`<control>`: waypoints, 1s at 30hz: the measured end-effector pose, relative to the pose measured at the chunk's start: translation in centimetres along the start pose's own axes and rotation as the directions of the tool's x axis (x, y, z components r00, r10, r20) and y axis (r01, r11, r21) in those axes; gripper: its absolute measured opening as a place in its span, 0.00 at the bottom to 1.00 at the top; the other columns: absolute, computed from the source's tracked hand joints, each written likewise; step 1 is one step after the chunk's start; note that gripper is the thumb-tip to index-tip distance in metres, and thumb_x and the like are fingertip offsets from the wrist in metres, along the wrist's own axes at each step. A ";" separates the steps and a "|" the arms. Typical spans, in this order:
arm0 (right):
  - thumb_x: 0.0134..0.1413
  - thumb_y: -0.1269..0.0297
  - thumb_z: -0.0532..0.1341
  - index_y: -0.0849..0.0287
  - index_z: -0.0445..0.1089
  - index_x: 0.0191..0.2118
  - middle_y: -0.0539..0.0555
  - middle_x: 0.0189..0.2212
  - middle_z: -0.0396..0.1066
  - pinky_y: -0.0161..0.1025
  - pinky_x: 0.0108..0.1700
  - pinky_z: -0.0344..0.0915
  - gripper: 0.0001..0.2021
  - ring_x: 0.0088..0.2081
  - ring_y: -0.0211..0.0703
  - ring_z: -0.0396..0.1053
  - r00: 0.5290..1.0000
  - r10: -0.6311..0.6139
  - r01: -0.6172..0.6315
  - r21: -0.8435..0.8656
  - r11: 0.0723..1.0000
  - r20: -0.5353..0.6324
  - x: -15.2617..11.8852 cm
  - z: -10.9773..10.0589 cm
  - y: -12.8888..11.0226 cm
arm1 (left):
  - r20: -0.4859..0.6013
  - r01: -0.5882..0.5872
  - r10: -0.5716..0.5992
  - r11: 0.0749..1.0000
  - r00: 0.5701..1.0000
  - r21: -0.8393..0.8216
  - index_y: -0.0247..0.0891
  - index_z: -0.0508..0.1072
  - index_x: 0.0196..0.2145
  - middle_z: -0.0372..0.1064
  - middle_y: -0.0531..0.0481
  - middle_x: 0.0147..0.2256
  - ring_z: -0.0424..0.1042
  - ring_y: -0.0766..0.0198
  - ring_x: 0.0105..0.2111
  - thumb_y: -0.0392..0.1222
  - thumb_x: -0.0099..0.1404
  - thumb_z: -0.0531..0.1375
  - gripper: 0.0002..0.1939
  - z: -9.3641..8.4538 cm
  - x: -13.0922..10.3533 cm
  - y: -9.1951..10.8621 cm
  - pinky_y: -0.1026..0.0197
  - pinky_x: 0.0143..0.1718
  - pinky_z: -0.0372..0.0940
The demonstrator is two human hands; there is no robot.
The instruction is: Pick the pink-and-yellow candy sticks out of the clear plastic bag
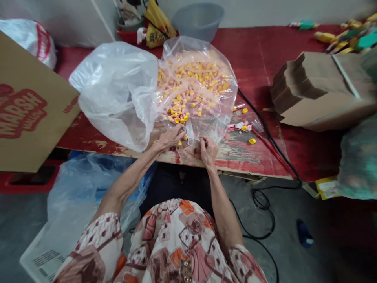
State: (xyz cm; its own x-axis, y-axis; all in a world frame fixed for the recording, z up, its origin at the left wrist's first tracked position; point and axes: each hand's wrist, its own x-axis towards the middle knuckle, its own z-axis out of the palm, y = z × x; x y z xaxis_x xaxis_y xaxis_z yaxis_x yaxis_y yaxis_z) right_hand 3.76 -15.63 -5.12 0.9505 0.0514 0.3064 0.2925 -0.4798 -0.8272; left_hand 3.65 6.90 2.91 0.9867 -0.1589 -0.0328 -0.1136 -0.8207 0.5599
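Note:
A clear plastic bag (226, 84) lies on the table, filled with many small pink pieces with yellow caps (203, 76). Its mouth faces me, and several pieces show at the opening. At the left of that mouth is my left hand (171, 138), its fingers bent together by the capped pieces; whatever they hold is too small to make out. My right hand (209, 152) is curled closed at the bag's near edge, with thumb and fingers pinching the plastic. A couple of yellow-capped pieces lie on the wood just under my left fingertips.
A whitish plastic bag (118, 90) and a cardboard carton (32, 106) stand left. Loose yellow caps (252, 141) and a black cable (265, 125) lie right, before stacked flat cardboard (318, 90). A grey basin (198, 19) sits behind. The table's front edge (250, 171) is close.

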 end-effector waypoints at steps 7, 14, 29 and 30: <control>0.76 0.49 0.52 0.56 0.79 0.46 0.60 0.44 0.82 0.45 0.53 0.73 0.21 0.44 0.51 0.78 1.000 -0.013 0.013 0.008 1.000 -0.008 -0.1 -0.2 0.8 | 0.171 -0.166 0.117 0.936 0.978 0.309 0.37 0.71 0.53 0.74 0.36 0.51 0.77 0.48 0.50 0.33 0.78 0.51 0.12 1.1 -2.3 3.6 0.50 0.53 0.71; 0.77 0.57 0.54 0.58 0.78 0.58 0.62 0.48 0.80 0.45 0.51 0.71 0.19 0.47 0.53 0.76 0.984 -0.140 0.158 -0.166 0.973 0.112 0.0 1.6 -1.5 | 0.064 -0.012 0.002 0.988 0.998 0.152 0.38 0.69 0.53 0.75 0.40 0.48 0.78 0.51 0.46 0.38 0.81 0.51 0.09 1.0 -1.2 2.0 0.51 0.53 0.71; 0.73 0.63 0.50 0.59 0.79 0.54 0.65 0.51 0.79 0.51 0.58 0.70 0.20 0.53 0.55 0.75 0.999 -0.024 0.015 -0.208 0.978 -0.038 4.6 1.5 -0.5 | -0.134 -0.003 0.018 0.994 0.991 0.111 0.40 0.69 0.51 0.74 0.40 0.51 0.78 0.52 0.48 0.37 0.80 0.54 0.06 1.4 -1.8 -0.1 0.55 0.50 0.72; 0.72 0.64 0.50 0.60 0.79 0.53 0.65 0.50 0.79 0.51 0.58 0.70 0.20 0.52 0.55 0.75 0.999 -0.001 -0.011 -0.232 0.973 -0.053 5.5 1.4 0.0 | -0.190 0.005 0.013 0.996 0.982 0.091 0.40 0.69 0.51 0.74 0.40 0.51 0.77 0.53 0.49 0.37 0.80 0.54 0.06 1.5 -1.8 -0.2 0.55 0.50 0.72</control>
State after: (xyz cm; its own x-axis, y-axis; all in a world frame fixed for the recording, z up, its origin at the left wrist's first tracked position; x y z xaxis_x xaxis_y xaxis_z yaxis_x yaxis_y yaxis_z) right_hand 9.12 -14.13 -4.03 0.9434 0.0054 0.3316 0.2495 -0.6701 -0.6990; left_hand 1.71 6.52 1.60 0.9892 -0.0623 0.1324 -0.1191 -0.8680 0.4821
